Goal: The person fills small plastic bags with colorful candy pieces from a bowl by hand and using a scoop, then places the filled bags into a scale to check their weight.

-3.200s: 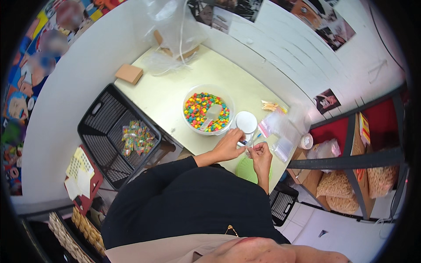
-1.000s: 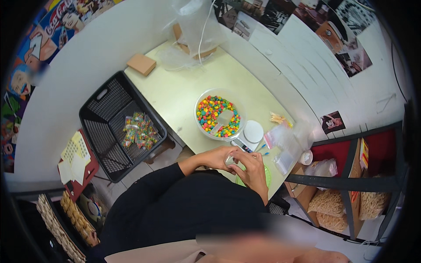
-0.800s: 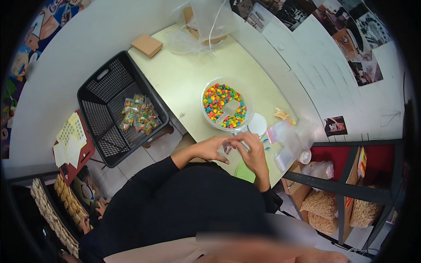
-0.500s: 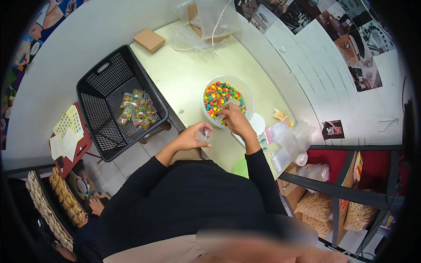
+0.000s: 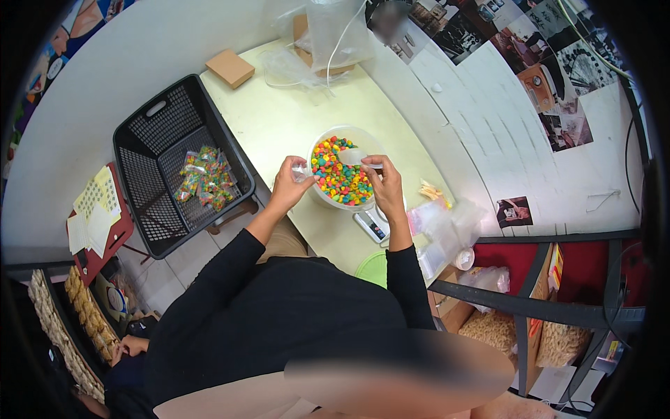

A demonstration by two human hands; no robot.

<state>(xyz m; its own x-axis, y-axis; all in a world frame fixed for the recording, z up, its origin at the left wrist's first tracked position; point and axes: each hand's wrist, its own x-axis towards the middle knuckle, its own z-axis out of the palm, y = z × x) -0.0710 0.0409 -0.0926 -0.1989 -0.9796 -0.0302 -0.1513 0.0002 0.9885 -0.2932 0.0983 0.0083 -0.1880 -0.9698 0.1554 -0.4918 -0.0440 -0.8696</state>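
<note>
My left hand holds a small clear bag beside the left edge of a plastic bowl full of multicoloured candy-like pieces. My right hand grips a translucent scoop over the bowl's right part. Under my right wrist is a kitchen scale, partly hidden. A green round plate lies at the table's near edge, and clear plastic bags lie to the right.
A black basket with filled packets stands left of the table. At the back are a cardboard box and plastic sheeting. Shelves stand right. Another person's hands show at lower left, near papers.
Both hands have moved away from the table's near edge up to the bowl. My right hand has taken hold of the scoop and lifted it toward the bowl's upper right.
</note>
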